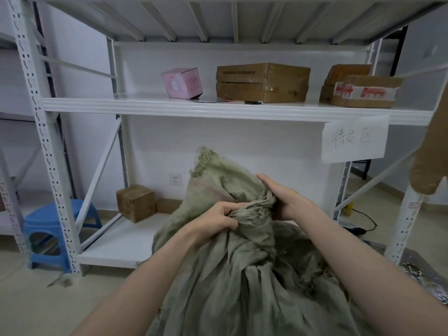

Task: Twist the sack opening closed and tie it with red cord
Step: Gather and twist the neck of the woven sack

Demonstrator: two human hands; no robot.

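Observation:
A large olive-green woven sack (242,282) stands on the floor in front of me, its neck gathered and twisted into a bunch. Above the twist its frayed opening (206,163) flares up to the left. My left hand (215,220) grips the bunched neck from the left, fingers curled into the cloth. My right hand (283,197) holds the twisted neck from the right, thumb stretched along the fabric above it. No red cord is in view.
A white metal rack (232,110) stands right behind the sack. Its middle shelf holds a pink box (181,82) and brown cartons (263,82); a small carton (135,202) sits on the bottom shelf. A blue stool (52,235) is at left, a paper sign (354,139) at right.

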